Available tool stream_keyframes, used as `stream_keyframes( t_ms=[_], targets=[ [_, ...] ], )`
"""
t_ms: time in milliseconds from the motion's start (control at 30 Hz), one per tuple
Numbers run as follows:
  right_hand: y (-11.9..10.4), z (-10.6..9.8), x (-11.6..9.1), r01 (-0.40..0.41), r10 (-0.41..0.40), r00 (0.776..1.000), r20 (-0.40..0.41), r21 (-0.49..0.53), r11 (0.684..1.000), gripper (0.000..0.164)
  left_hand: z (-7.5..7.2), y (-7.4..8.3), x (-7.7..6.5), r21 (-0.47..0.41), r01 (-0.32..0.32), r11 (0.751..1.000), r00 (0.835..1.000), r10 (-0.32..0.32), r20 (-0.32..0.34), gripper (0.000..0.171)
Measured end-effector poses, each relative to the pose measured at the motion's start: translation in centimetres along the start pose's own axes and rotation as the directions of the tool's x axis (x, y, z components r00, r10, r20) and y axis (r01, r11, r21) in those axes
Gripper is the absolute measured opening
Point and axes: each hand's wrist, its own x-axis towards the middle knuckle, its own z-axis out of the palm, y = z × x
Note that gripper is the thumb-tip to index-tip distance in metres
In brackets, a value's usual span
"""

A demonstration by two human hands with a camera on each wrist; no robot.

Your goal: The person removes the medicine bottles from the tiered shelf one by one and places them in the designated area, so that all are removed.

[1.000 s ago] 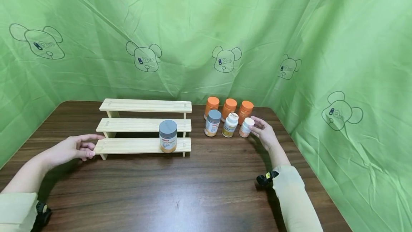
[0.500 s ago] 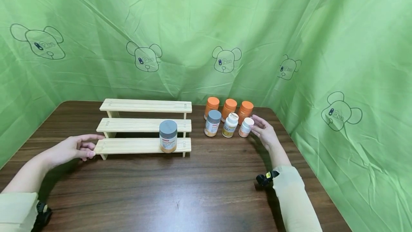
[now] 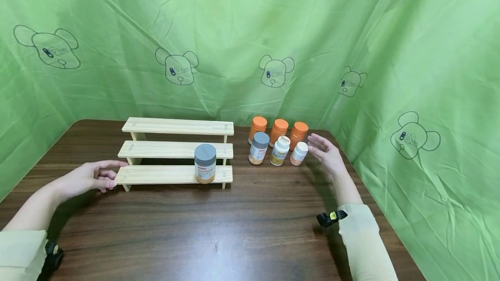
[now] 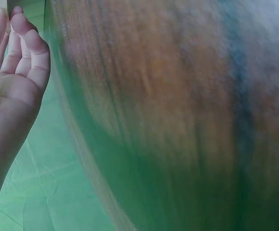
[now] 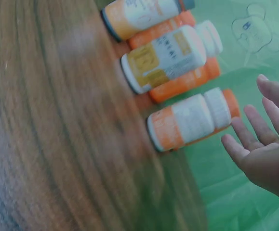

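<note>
My left hand [image 3: 86, 179] pinches the left end of the lowest board of a three-step wooden display rack [image 3: 164, 175], thumb in front and fingers behind. On that board's right part stands a grey-lidded jar [image 3: 205, 164]. To the right of the rack, my right hand [image 3: 327, 155] is held with its fingers extended, just right of a small white-capped bottle [image 3: 298, 154], with a gap visible between them. Left of this bottle stand a white bottle with a yellow label [image 3: 279, 151] and another grey-lidded jar [image 3: 258, 148].
Behind the front row stand orange bottles [image 3: 299, 130], partly hidden by it. A dark wooden table [image 3: 218, 224] carries everything. Green cloth [image 3: 226, 77] hangs close behind the table and along its right side.
My right hand has drawn back rightward from the small white-capped bottle, and its fingers have straightened. The bottle stays standing in the row. My left hand keeps its grip on the rack.
</note>
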Motion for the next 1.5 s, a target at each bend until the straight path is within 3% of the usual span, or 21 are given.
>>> stream_keyframes(
  t_ms=[233, 600, 1033, 1233, 1500],
  targets=[
    [-2.0, 1.8, -0.9, 0.050, -0.048, 0.998, 0.046, -0.043, 0.998, 0.061, -0.1, 0.2, -0.1, 0.011, 0.017, 1.000, 1.000, -0.017, -0.012, 0.060],
    [-4.0, 5.2, -2.3, 0.125, -0.125, 0.988, 0.089, 0.009, 0.992, 0.057, -0.1, -0.1, 0.0, 0.000, 0.013, 1.000, 1.000, -0.013, 0.005, 0.058],
    [-5.2, 10.6, -3.4, 0.154, -0.146, 0.979, 0.144, -0.046, 0.987, 0.051, 0.0, 0.0, 0.0, -0.010, 0.003, 1.000, 1.000, -0.003, 0.007, 0.057],
    [-5.5, 13.1, -3.6, 0.175, -0.176, 0.964, 0.202, 0.022, 0.984, 0.049, 0.0, 0.1, 0.0, 0.003, 0.014, 1.000, 1.000, -0.014, -0.005, 0.058],
    [-5.6, 16.0, -3.7, 0.230, -0.221, 0.937, 0.272, -0.004, 0.973, 0.050, 0.0, 0.1, -0.1, 0.021, 0.018, 1.000, 1.000, -0.017, -0.016, 0.059]
  ],
)
